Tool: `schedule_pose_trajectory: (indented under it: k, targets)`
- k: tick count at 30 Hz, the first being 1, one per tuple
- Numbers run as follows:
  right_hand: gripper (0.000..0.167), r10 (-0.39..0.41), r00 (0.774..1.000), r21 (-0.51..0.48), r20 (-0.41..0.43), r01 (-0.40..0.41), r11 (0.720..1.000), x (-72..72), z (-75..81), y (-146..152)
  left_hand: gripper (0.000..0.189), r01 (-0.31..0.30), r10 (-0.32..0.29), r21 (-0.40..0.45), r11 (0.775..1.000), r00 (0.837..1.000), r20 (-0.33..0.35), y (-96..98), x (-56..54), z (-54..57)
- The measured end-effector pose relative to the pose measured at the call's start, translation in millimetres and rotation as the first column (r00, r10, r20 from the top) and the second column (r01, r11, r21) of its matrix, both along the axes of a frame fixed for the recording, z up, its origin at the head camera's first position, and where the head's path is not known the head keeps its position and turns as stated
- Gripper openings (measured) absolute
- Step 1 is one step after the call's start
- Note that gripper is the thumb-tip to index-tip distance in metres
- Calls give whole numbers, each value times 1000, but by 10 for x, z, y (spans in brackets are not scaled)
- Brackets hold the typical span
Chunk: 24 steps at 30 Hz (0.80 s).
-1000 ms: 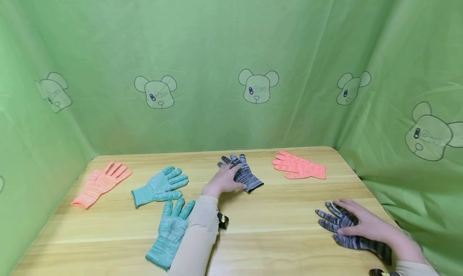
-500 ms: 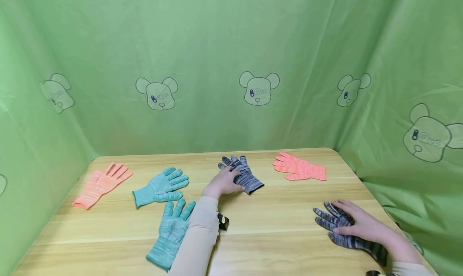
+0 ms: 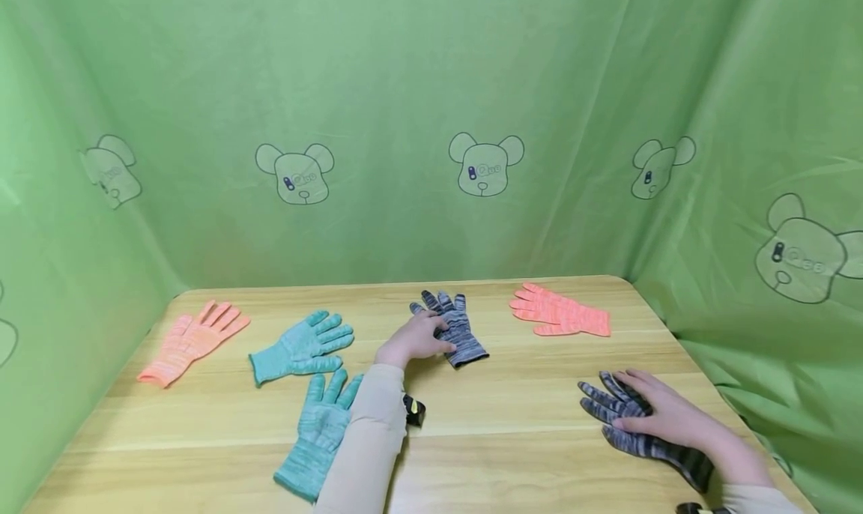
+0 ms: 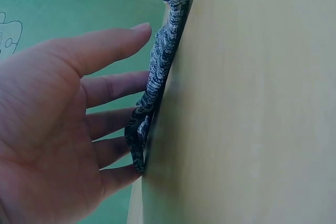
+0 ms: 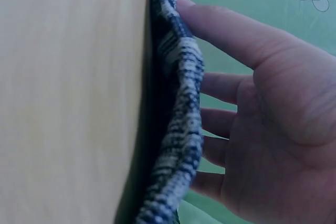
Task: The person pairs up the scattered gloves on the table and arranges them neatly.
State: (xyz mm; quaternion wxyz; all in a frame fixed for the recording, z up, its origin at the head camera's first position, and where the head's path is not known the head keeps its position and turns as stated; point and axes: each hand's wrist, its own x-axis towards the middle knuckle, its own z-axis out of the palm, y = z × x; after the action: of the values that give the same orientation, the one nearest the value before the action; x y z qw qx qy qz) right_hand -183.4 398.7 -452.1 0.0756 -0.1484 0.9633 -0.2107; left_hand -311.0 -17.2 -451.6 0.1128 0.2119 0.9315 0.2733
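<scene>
Tabletop, sleeve before nearer teal glove, left hand on gray glove

Grey-black marled five-fingered knit-cloth gloves, table's 12 and 4 o'clock: matt, rough, ribbed. Pale wood-grain tabletop: smooth, slight sheen. Green cloth curtain, 12 o'clock: creased, soft sheen.
</scene>
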Motion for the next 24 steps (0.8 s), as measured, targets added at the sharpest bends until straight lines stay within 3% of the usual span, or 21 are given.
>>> schedule_pose_trajectory:
  k: [14,24]
  targets:
    - [85,-4,1000,42,18,3,999,-118,49,-130,42,-16,15,48,999,1000,18,-58,-25,-16]
    - [86,36,999,63,-32,-33,997,-238,61,-266,36,-22,22,36,999,1000,-8,-66,-18,6]
